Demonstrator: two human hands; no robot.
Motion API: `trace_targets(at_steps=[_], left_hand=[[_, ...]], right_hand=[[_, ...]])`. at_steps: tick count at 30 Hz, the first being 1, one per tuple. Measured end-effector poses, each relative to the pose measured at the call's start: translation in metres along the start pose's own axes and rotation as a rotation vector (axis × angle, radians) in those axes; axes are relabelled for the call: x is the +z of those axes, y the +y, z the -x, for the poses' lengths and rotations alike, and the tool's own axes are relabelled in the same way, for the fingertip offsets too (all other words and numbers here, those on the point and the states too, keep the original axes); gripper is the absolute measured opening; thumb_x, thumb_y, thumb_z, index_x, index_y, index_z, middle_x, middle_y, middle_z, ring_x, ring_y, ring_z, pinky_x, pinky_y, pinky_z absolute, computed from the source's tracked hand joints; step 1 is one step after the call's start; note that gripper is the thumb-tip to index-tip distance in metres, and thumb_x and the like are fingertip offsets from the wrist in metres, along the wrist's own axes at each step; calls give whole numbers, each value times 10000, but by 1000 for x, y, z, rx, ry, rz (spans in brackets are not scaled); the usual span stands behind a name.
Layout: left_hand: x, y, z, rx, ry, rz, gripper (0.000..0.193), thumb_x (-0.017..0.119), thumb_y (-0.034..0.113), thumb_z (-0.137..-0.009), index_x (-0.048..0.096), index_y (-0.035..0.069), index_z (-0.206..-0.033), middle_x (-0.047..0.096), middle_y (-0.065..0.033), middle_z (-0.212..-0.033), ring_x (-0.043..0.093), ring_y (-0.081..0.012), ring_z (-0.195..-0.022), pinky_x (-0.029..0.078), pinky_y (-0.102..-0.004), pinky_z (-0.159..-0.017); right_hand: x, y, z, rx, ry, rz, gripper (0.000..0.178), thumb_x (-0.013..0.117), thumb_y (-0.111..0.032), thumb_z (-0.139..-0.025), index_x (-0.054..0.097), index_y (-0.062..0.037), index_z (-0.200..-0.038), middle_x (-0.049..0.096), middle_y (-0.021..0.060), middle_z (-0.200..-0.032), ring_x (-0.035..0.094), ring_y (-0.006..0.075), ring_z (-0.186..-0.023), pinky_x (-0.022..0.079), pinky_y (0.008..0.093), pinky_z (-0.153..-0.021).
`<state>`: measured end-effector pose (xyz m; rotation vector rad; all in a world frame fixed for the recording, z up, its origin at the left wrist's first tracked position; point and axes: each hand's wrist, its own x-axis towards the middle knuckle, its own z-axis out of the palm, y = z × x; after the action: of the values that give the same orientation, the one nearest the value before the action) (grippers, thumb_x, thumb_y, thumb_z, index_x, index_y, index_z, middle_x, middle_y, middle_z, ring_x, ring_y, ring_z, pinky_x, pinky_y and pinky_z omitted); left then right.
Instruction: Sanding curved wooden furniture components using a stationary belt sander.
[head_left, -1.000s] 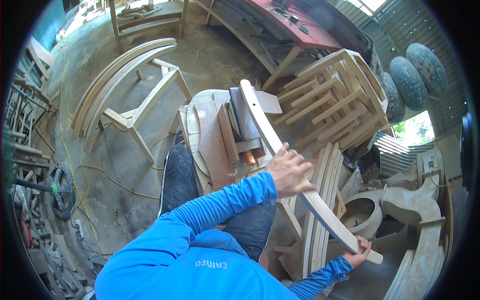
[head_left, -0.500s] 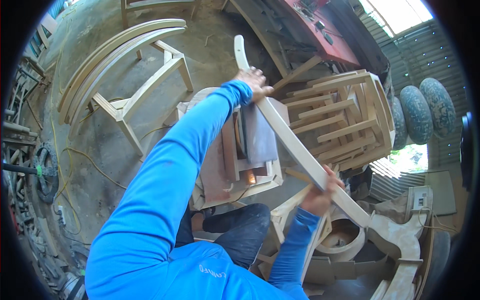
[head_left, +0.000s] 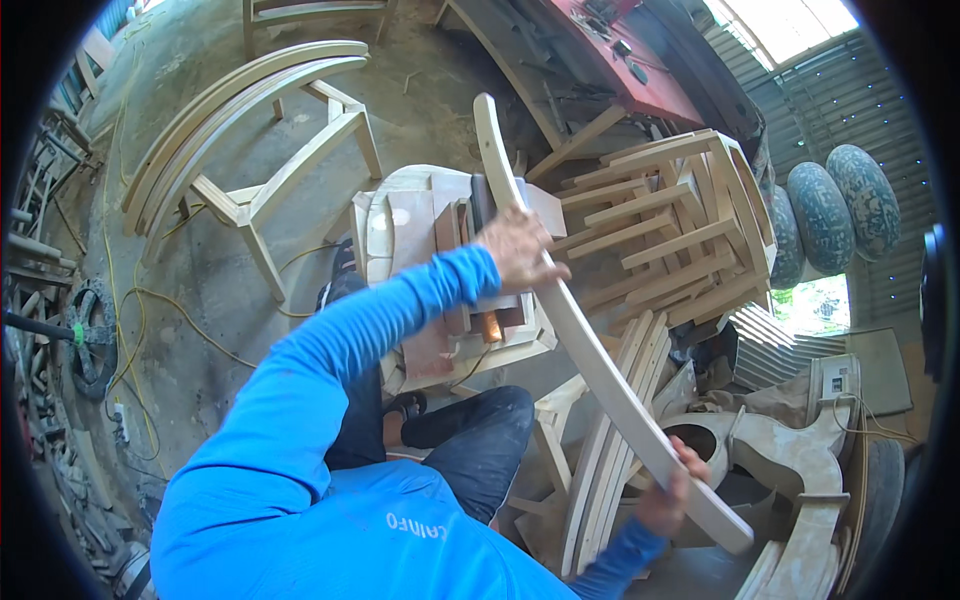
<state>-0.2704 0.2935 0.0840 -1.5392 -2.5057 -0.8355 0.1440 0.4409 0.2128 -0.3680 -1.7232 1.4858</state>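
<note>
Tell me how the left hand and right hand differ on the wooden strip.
The left hand is farther up the wooden strip; the right hand is nearer its lower end. The left hand lies over the strip, while the right hand shows at both edges, apparently gripping from beneath. Both have blue sleeves.

The person wears a bright blue, long-sleeved top [head_left: 400, 560], plain and smooth over the body, marked with a short line of pale lettering [head_left: 418, 527]; the left sleeve [head_left: 370, 310] runs in the same blue down to the wrist, gathered into close wrinkles along the forearm; the right sleeve [head_left: 622, 560] matches it, though its cuff is blurred; the left hand [head_left: 515, 250] and right hand [head_left: 675, 490] are bare; below come dark trousers [head_left: 475, 430], dusty-looking near the knee, and a dark shoe [head_left: 408, 402], partly hidden.
</note>
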Motion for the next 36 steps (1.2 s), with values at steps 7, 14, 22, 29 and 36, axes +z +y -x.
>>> trace_targets(at_steps=[7, 14, 22, 29, 36], left_hand=[[-25, 156, 51, 42, 116, 337, 929, 364, 824, -929, 615, -42, -1151, 566, -207, -1115, 526, -369, -1216, 149, -595, -1253], [-48, 200, 45, 20, 239, 524, 965, 295, 864, -912, 595, -34, -1099, 537, -185, -1053, 512, -363, -1192, 133, -625, -1243], [-33, 86, 5, 13, 312, 590, 918, 334, 827, -930, 630, -18, -1133, 597, -189, -1076, 566, -367, -1123, 157, -605, -1242], [12, -80, -29, -244, 180, 450, 930, 276, 817, -953, 628, 32, -1307, 527, -208, -1433, 343, -385, -1477, 96, -576, -1261], [3, -94, -43, -264, -57, 318, 1031, 147, 873, -911, 393, 127, -1578, 260, -131, -1684, 89, -311, -1593, 8, -561, -1276]], right_hand=[[-134, -212, -22, -16, -109, 137, 361, 750, -236, -873, 527, -105, -1124, 579, 92, -1102, 558, 314, -1208, 358, 498, -1147], [-112, -325, -87, 6, -307, 188, 308, 722, -179, -945, 466, -127, -1109, 515, 57, -1080, 512, 253, -1197, 358, 437, -1126], [13, -266, -93, -75, -356, 393, 306, 742, -155, -899, 520, -112, -1105, 557, 98, -1136, 522, 283, -1214, 330, 473, -1160], [143, -63, -122, -230, -417, 396, 276, 687, -72, -889, 539, -79, -1122, 648, 196, -1181, 599, 387, -1209, 407, 569, -1113], [237, 135, -129, -446, -494, 334, 265, 697, -34, -921, 552, -69, -1140, 636, 225, -1277, 583, 389, -1279, 403, 554, -1138]])
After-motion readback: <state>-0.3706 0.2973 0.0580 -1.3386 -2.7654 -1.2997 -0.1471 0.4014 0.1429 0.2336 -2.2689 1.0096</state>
